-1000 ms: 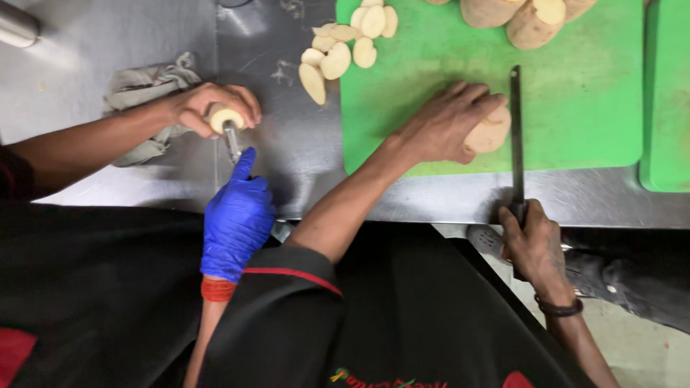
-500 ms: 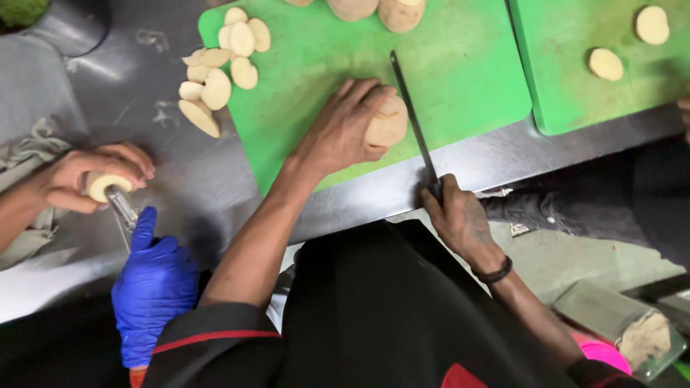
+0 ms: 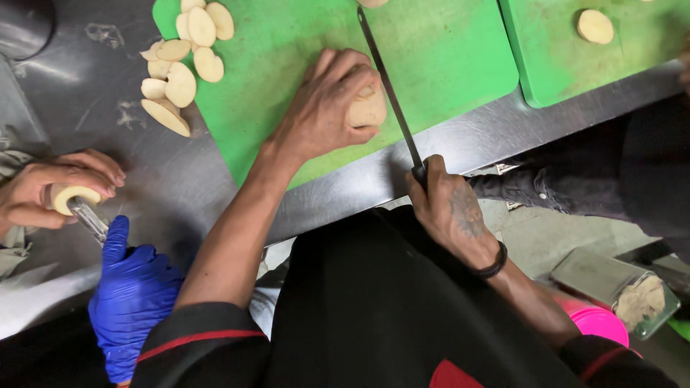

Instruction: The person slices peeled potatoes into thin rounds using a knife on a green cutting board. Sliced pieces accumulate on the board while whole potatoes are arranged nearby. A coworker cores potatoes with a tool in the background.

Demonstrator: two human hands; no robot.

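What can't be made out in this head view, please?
- Potato: mostly covered by the left hand.
- Knife handle: hidden inside the right hand grip.
- Potato at the top edge: cut off by the frame.
- Peeler handle: covered by a co-worker's blue glove.

Two green plastic cutting boards point(image 3: 438, 65) are seen, one long dark-bladed knife point(image 3: 388, 90), about nine pale potato slices point(image 3: 180, 82) in a pile, and one blue glove point(image 3: 133, 294).
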